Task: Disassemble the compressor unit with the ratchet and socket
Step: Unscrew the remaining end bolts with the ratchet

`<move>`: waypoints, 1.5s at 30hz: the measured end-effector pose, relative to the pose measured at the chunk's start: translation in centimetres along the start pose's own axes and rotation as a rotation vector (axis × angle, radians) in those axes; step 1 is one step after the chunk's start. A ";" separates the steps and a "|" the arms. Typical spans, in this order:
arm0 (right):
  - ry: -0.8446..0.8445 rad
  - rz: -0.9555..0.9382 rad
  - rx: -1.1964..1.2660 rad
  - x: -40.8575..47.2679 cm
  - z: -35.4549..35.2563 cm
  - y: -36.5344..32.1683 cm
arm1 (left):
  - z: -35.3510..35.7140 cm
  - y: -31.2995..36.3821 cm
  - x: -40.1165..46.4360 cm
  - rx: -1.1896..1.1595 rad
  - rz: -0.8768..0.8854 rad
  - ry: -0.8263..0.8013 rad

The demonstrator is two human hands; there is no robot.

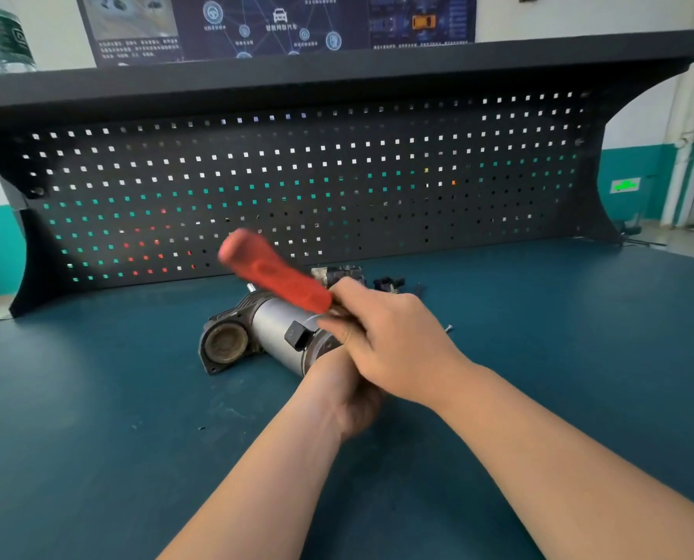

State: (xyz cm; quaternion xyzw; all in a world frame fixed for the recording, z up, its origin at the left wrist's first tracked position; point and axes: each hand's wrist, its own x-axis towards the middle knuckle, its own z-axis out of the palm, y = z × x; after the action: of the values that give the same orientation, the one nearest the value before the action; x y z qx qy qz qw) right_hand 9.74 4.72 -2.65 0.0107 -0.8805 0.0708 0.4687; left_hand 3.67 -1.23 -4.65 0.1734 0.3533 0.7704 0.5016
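While gripped, compressor unit (256,337) under both hands (377,345).

black pegboard (337,175), wall poster (280,22), bottle (4,34)

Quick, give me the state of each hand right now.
Left hand: grips the near end of the silver cylindrical compressor unit.
Right hand: fingers curled round the red-handled ratchet.

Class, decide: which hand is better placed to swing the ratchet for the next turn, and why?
Right. The right hand already grips the red-handled ratchet; the left hand lies beneath it against the compressor.
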 end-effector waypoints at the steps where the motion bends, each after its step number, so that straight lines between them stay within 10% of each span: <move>1: -0.006 -0.022 -0.017 0.0 0.1 0.0 | 0.1 0.0 -0.1 -0.037 0.016 -0.009; 6: 0.264 0.332 0.274 0.1 0.2 0.9 | 0.1 0.1 0.5 0.136 -0.016 0.070; 14: 0.650 1.578 1.181 -0.3 1.3 4.9 | 0.2 -0.3 0.6 0.079 -0.025 0.122; 23: 0.179 0.028 0.047 -0.3 0.6 0.9 | 0.1 -0.2 0.4 0.023 -0.017 0.028; 27: 0.309 0.253 0.173 -0.4 0.8 1.1 | 0.1 -0.2 0.6 0.098 -0.015 0.081; 35: 0.650 1.509 1.144 -0.3 1.4 4.9 | 0.3 -0.2 0.4 0.077 -0.038 0.122; 42: 0.246 0.273 0.270 -0.1 0.1 1.6 | 0.2 -0.3 0.5 0.068 -0.034 0.118; 45: 0.176 0.031 0.017 -0.5 0.9 0.8 | 0.1 -0.3 0.6 0.098 -0.027 0.072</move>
State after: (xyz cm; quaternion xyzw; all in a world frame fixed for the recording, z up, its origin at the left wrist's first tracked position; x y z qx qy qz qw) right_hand 9.24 5.35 -3.62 -0.0051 -0.8354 0.0862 0.5428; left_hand 3.66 -0.60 -4.89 0.1652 0.4108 0.7511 0.4897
